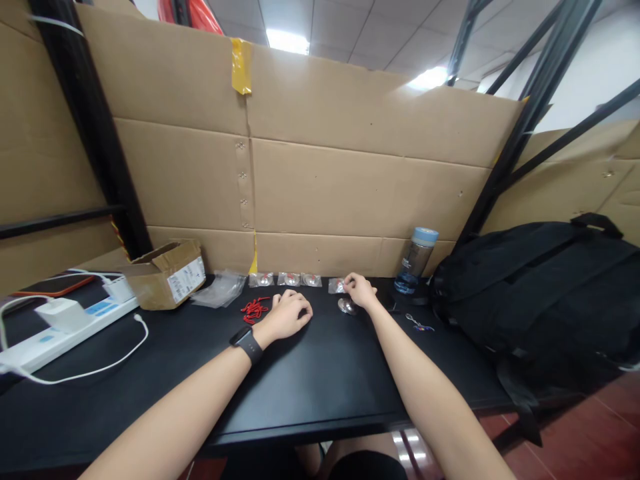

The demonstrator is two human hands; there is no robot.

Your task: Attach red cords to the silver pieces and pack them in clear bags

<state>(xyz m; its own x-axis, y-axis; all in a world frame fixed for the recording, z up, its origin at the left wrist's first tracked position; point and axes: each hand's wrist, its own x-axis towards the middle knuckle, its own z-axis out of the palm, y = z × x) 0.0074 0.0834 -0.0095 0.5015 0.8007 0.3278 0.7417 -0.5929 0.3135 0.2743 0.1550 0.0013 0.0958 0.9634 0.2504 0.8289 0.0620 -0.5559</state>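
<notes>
My left hand (pixel 289 315) lies on the black table with its fingers loosely bent and apart, holding nothing that I can see. Beside it is a small heap of red cords (pixel 254 309). Farther right, my right hand (pixel 361 291) has its fingers pinched at the edge of a small clear plastic packet (pixel 336 286), whose contents are too small to make out. Just below those fingers sit shiny round metal discs (pixel 346 306), partly overlapping. Three similar clear packets, among them the leftmost packet (pixel 261 280), line the foot of the cardboard wall.
Flat clear plastic bags (pixel 220 291) lie near an open cardboard box (pixel 167 275). A white power strip (pixel 70 333) with cables is at left. A water bottle (pixel 416 261), a small keychain-like item (pixel 419 325) and a black backpack (pixel 540 300) stand to the right. Cardboard (pixel 350 187) closes the back.
</notes>
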